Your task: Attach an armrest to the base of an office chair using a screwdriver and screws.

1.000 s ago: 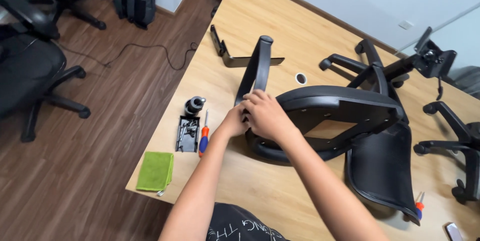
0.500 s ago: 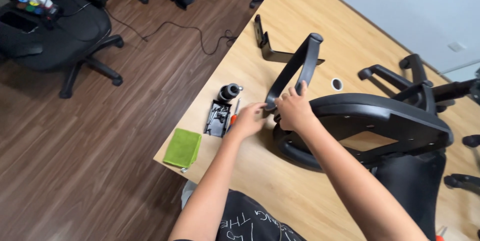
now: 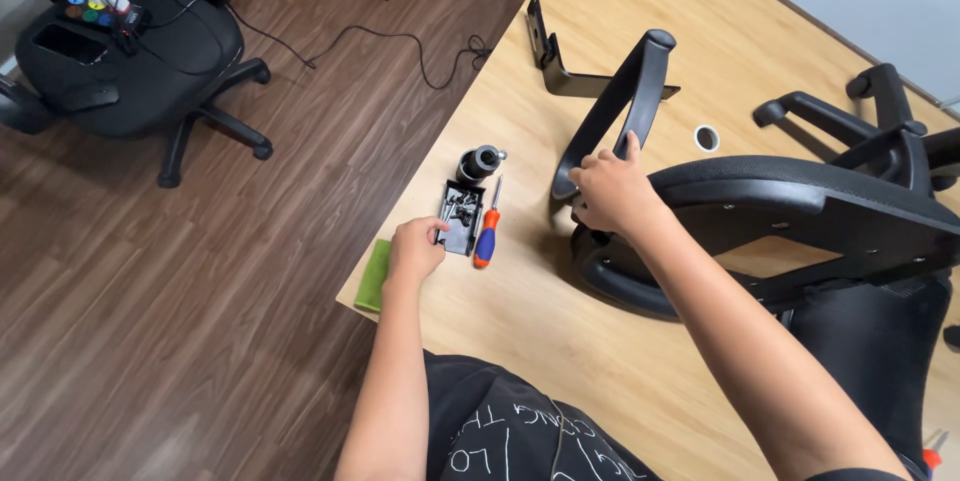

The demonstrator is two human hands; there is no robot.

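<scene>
The fingers [image 3: 437,231] of the left hand [image 3: 415,248] are bent loosely and reach into the near end of a small black tray [image 3: 461,217]. It is not possible to tell if they pinch anything. The tray lies on the wooden desk [image 3: 520,311], close to its left edge, and it holds a heap of small dark screws and metal parts [image 3: 460,204], too small to tell apart. Just beside the tray on its right side lies a screwdriver [image 3: 487,231] with an orange and blue handle, its shaft pointing away from the person. Behind the tray stands a short black cylinder [image 3: 480,162] with a metal top. A green cloth [image 3: 374,275] lies at the desk edge, partly hidden under the left wrist.

The fingers [image 3: 608,157] of the right hand [image 3: 612,193] are closed around the lower part of a black armrest [image 3: 618,107], with the index finger stretched up along it. The armrest rises at a slant from the black chair seat [image 3: 790,211], which lies turned over on the desk. Farther away on the desk lie a black L-shaped bracket [image 3: 560,66], a small white ring [image 3: 707,138] and the chair base [image 3: 880,121] with its spokes. On the brown floor to the left stands another office chair [image 3: 120,61], and some small coloured things lie on its seat.
</scene>
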